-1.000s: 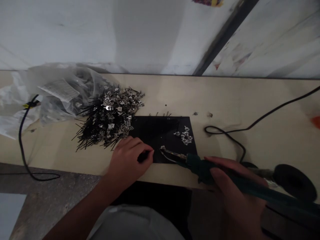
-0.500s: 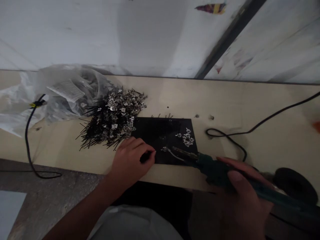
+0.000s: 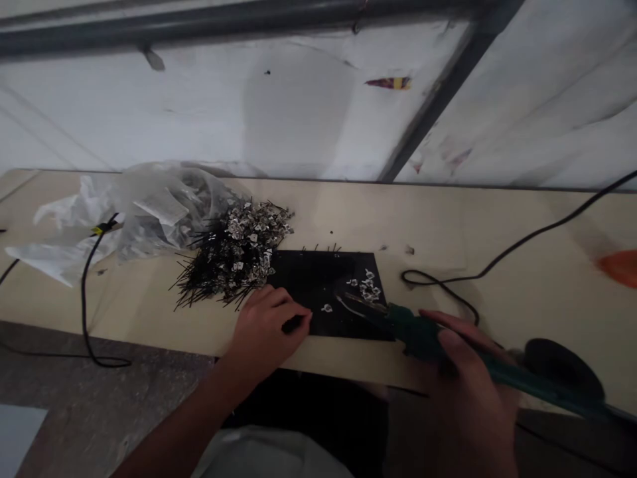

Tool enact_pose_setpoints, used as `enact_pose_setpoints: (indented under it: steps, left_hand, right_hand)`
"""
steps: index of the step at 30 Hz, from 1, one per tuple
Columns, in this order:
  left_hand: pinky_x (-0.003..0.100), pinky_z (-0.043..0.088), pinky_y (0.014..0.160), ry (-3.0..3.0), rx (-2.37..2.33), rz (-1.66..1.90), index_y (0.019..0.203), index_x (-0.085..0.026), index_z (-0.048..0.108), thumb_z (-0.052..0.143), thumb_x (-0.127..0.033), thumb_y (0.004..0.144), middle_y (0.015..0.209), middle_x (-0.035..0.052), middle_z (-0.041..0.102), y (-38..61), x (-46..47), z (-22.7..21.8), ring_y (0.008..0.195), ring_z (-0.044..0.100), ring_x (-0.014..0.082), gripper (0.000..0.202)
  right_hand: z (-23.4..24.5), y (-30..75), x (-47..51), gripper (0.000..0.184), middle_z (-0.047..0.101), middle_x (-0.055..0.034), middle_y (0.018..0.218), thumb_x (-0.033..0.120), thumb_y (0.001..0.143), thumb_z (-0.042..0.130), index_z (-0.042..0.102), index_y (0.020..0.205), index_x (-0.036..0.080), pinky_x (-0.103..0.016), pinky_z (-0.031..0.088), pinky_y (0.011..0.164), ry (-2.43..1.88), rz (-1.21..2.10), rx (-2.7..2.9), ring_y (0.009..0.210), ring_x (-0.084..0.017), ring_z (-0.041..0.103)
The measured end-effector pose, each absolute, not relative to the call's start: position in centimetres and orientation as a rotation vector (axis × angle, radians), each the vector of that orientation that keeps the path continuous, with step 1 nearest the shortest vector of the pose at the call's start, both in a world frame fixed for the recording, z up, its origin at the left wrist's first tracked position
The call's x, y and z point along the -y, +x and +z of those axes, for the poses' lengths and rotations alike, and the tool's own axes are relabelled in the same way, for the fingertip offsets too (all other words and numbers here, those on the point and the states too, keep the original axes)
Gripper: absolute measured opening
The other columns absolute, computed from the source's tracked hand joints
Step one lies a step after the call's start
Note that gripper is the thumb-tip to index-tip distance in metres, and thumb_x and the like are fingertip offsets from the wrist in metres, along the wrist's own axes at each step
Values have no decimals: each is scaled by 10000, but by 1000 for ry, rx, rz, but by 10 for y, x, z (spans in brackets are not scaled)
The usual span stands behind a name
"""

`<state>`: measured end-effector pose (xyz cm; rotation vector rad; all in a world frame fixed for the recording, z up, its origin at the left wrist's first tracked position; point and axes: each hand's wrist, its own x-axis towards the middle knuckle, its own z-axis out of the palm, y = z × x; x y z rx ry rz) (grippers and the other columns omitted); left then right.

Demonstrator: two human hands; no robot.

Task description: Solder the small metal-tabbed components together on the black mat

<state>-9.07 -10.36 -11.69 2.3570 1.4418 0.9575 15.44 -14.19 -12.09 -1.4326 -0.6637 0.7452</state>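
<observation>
My right hand [image 3: 475,375] is wrapped round a green soldering gun [image 3: 411,330], whose tip and thin solder feed point left over a black mat [image 3: 303,282]. A small metal terminal [image 3: 326,308] lies on the mat, just left of the tip and apart from it. My left hand [image 3: 271,325] rests at the mat's front left, thumb and forefinger pinched together beside the terminal; anything between them is too small to make out. On the mat's right side sits a cluster of metal terminals [image 3: 369,288].
Left of the mat is a heap of black leads with metal terminals [image 3: 239,249], against a clear plastic bag [image 3: 164,206]. Black cables [image 3: 87,285] cross the table at both sides. A dark round reel [image 3: 565,368] is near the right hand; an orange object [image 3: 620,267] lies far right.
The view has tilted upward, showing more wall. The soldering gun's tip and solder feed have drawn away from the terminal. My left hand keeps its pinch at nearly the same place.
</observation>
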Motion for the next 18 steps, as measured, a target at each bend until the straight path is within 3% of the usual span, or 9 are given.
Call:
enact_pose_setpoints:
  steps: [4, 8, 13, 18]
  left_hand:
    - [291, 474, 675, 2307, -1462, 1011, 880, -233, 829, 765, -183, 896, 719, 3, 666, -94, 107, -117, 709, 582, 158, 83]
    - [279, 479, 671, 2255, -1490, 1069, 886, -218, 828, 744, -176, 912, 700, -1, 651, -102, 117, -108, 699, 589, 145, 97]
    - [280, 478, 679, 2232, -1835, 1098, 923, -225, 821, 708, -210, 952, 724, -8, 631, -139, 127, -92, 686, 576, 133, 118]
    - [291, 509, 768, 2221, -2040, 1078, 1158, -199, 771, 727, -298, 948, 812, 2, 605, -155, 128, -74, 788, 613, 157, 236]
  right_hand:
    - [-110, 147, 143, 280, 749, -74, 893, 436, 722, 852, 805, 851, 191, -286, 469, 593, -1456, 804, 589, 752, -201, 662]
    - [-111, 145, 147, 275, 765, -85, 967, 423, 727, 857, 785, 860, 193, -322, 526, 674, -1443, 822, 550, 855, -240, 694]
    - [-111, 144, 150, 330, 776, -110, 976, 446, 673, 895, 793, 866, 197, -338, 565, 696, -1442, 856, 460, 881, -262, 717]
    - [-108, 138, 146, 272, 770, -76, 1024, 419, 719, 866, 788, 893, 225, -330, 574, 701, -1384, 861, 332, 899, -241, 710]
